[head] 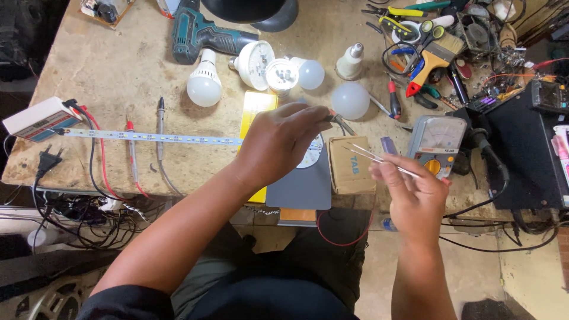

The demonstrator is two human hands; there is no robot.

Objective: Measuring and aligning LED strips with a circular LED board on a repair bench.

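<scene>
The right hand (415,189) pinches a pair of thin, silvery metal tweezers (379,159) between thumb and fingertips, tips pointing left toward the left hand (278,142). That hand is curled over a grey mat (299,186) near the table's near edge, fingers closed on a small dark-tipped tool or part (338,121) poking out to the right; what exactly it is cannot be told. The tweezers look light, stiff and springy, likely slippery, best held mid-shank as they are now. Just right of the mat sit a small brown cardboard box (351,166) and a grey analogue multimeter (435,142). Farther off lie several white LED bulbs (204,83) and a teal cordless drill (198,35). A long white LED strip (148,137) runs left, with red and black probes (131,151) crossing it. Loose pliers and a paintbrush (435,56) crowd the far right corner.
</scene>
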